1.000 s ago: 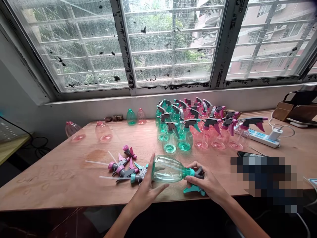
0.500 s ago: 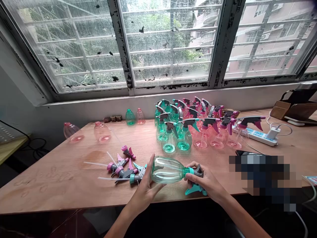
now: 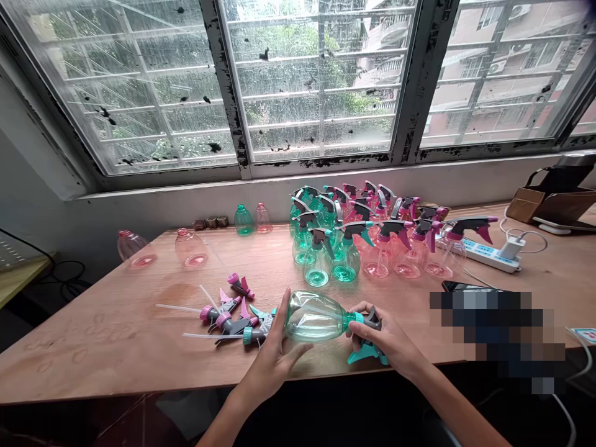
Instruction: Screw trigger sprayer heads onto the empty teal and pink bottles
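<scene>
A clear green spray bottle (image 3: 316,316) lies sideways in the air between my hands, above the table's front edge. My left hand (image 3: 274,354) is wrapped round its base end. At the neck, my right hand (image 3: 379,332) closes on the teal collar of the spray head (image 3: 367,354), whose grey and teal trigger part hangs below my fingers. Just left of my left hand lie several loose spray heads (image 3: 226,323) with pink or teal collars and thin white tubes. One teal-collared spray head (image 3: 254,335) is partly hidden by that hand.
Green spray bottles (image 3: 318,267) and pink spray bottles (image 3: 377,261) with heads stand grouped at the back. Headless pink bottles (image 3: 190,248) stand at left, with a green one (image 3: 243,220) near the wall. A power strip (image 3: 484,254), a phone (image 3: 465,287) and a brown box (image 3: 535,205) are at right.
The view has shifted very slightly. Both hands keep their hold on the bottle and spray head, and the right fingers have moved a little at the collar.
</scene>
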{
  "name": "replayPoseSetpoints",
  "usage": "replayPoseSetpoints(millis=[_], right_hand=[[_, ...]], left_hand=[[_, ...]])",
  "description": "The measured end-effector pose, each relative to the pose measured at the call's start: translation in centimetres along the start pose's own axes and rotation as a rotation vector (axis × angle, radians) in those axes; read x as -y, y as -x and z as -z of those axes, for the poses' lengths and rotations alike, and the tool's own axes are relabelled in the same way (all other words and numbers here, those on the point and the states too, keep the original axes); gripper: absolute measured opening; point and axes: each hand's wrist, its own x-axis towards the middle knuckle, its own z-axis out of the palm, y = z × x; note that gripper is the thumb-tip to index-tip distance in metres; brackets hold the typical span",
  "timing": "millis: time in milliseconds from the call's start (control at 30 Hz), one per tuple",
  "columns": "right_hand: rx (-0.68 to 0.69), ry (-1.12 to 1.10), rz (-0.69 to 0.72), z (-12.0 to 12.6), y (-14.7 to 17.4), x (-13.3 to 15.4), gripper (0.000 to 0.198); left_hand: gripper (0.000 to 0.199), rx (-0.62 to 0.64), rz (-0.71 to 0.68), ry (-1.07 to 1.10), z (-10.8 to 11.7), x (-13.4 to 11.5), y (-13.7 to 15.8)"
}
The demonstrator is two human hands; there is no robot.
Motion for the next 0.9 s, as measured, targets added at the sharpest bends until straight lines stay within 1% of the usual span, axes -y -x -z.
replayPoseSetpoints(millis=[133,233,333,433,467,567,600,733,900], right_hand=[[0.023,0.01,0.002,-0.19,0.3,0.07,0.048],[0.046,0.022,0.001,-0.24,0.39,-0.01,0.045],[0.056,0.017,0.001,-0.12,0.3,-0.15,0.045],[0.062,0.014,0.006,-0.04,0.21,-0.2,0.044],[0.063,0.016,0.008,-0.05,0.21,-0.18,0.044],[0.07,0.031,0.01,-0.11,0.28,-0.13,0.043],[0.072,0.036,0.008,-0.12,0.31,-0.13,0.043],[0.062,0.045,0.006,0.02,0.31,-0.35,0.042],[0.068,0.031,0.011,0.28,0.01,-0.64,0.044]], left_hand=[[0.112,-0.021,0.003,-0.015,0.0,0.06,0.04],[0.105,-0.018,0.006,0.006,-0.01,0.0,-0.11],[0.107,-0.013,0.013,0.024,-0.11,-0.07,-0.14],[0.105,-0.025,0.029,0.035,-0.25,-0.1,0.04],[0.106,-0.028,0.039,0.04,-0.29,-0.11,0.1],[0.119,-0.033,0.076,0.061,-0.3,-0.21,0.12],[0.12,-0.035,0.088,0.071,-0.27,-0.26,0.06],[0.106,-0.029,0.108,0.124,-0.13,-0.48,-0.37],[0.111,-0.016,0.094,0.165,-0.17,-0.6,-0.56]])
